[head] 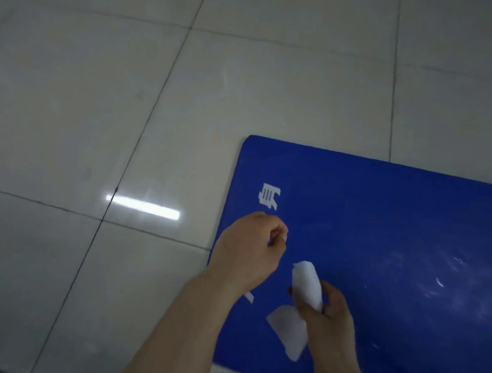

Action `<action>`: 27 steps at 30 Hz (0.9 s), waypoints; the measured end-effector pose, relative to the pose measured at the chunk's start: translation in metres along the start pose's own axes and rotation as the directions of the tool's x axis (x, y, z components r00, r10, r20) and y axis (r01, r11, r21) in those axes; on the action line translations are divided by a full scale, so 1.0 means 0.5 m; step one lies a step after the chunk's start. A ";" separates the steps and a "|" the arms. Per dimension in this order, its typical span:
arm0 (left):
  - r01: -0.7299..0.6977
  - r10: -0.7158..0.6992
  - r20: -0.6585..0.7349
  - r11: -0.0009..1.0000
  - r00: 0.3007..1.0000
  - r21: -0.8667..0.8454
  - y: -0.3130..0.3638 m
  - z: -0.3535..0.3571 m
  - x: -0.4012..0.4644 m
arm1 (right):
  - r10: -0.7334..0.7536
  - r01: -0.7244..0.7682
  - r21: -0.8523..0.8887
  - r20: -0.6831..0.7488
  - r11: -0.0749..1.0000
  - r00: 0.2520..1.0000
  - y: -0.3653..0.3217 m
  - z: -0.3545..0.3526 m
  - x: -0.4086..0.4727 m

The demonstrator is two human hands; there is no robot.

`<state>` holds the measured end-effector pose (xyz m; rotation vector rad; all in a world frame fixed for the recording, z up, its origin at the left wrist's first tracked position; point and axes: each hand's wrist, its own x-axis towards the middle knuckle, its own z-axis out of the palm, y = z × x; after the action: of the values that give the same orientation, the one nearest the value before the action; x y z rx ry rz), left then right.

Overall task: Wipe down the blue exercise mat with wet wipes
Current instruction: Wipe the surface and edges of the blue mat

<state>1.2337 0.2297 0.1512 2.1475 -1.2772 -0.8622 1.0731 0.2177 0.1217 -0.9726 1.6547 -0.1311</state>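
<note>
Over the mat's (371, 222) near-left corner, right hand (328, 319) grips a limp, floppy wipe (305, 283) by its middle; left hand (254, 246) curls shut, seemingly empty.

One blue mat (386, 235) lies on the tiled floor (90, 109). Two hands: left hand (251, 243) and right hand (330, 316). One white wipe (307, 286), one white printed mark (269, 197).

left hand (253, 248): fingers curled, forearm stretched forward
right hand (327, 317): fingers curled in a grip round a white wipe (307, 286)
</note>
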 end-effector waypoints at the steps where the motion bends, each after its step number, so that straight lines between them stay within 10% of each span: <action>1: -0.024 0.024 0.000 0.999 1.000 0.040 -0.029 0.009 0.035 | -0.036 0.037 -0.028 0.017 0.999 0.999 0.001 0.040 0.043; 12: -0.328 0.340 0.058 0.832 0.939 0.448 -0.180 0.114 0.315 | -0.332 0.333 -0.006 0.013 0.943 0.943 -0.161 0.154 0.385; 17: -0.320 0.335 -0.033 0.923 0.942 0.214 -0.183 0.147 0.301 | -0.252 0.246 0.179 0.011 0.953 0.968 -0.147 0.115 0.344; 23: -0.619 0.643 -0.105 0.761 0.758 0.195 -0.222 0.206 0.318 | -0.096 0.088 0.110 0.070 0.990 0.993 -0.105 0.110 0.406; 27: -0.495 0.533 -0.196 0.843 0.823 0.211 -0.301 0.227 0.365 | -0.093 0.075 0.202 0.081 0.977 0.992 -0.100 0.120 0.434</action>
<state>1.3045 0.1225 -0.0773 1.7906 -1.7136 -0.2652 1.1500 0.0680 -0.0357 -0.8840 1.4872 -0.2999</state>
